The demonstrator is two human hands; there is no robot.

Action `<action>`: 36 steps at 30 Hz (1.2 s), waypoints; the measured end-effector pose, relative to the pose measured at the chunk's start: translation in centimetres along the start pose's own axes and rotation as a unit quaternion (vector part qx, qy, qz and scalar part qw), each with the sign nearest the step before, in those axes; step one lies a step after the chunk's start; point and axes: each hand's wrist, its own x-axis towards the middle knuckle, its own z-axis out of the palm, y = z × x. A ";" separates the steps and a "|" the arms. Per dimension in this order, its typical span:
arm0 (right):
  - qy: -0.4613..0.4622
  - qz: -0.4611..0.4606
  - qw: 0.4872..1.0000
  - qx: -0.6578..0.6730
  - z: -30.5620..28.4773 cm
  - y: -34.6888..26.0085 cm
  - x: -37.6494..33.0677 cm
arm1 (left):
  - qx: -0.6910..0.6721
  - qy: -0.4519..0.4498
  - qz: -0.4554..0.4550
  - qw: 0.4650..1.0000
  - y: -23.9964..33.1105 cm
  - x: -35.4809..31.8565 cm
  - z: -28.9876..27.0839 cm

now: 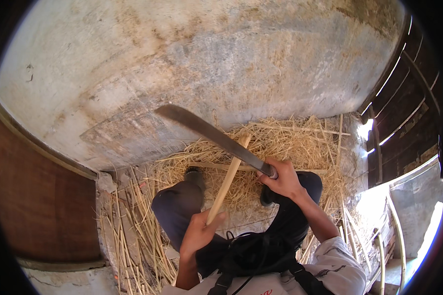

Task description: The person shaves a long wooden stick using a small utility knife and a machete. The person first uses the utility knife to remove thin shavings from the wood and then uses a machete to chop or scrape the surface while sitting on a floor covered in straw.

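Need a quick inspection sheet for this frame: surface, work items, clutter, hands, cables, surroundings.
Surface: concrete floor, largely covered in shavings.
Work items: long pale stick held slanting up and away; machete raised, blade pointing up-left, crossing over the stick.
Clutter: heap of straw-like shavings around the feet; loose split strips at lower left; more sticks leaning at right.
Hands: left hand grips the stick's near end; right hand closed on the machete handle.
Cables: nothing seen; only black chest straps.
Surroundings: stained plaster wall ahead, brown panel left, dark slatted wood right.
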 end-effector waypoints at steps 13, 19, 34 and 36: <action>-0.017 -0.067 0.987 -0.143 -0.5 1.4 3.1 | 0.255 0.121 0.105 0.954 0.0 2.4 -2.0; -0.025 -0.064 0.975 -0.210 -1.0 0.8 5.0 | 0.309 0.177 0.088 0.930 0.0 1.9 -1.6; -0.007 -0.049 0.982 -0.184 0.3 0.3 5.8 | 0.306 0.193 0.083 0.929 -0.6 1.8 -1.4; -0.025 -0.067 0.978 -0.196 1.0 -0.8 5.2 | 0.302 0.194 0.080 0.930 -0.5 2.0 -0.9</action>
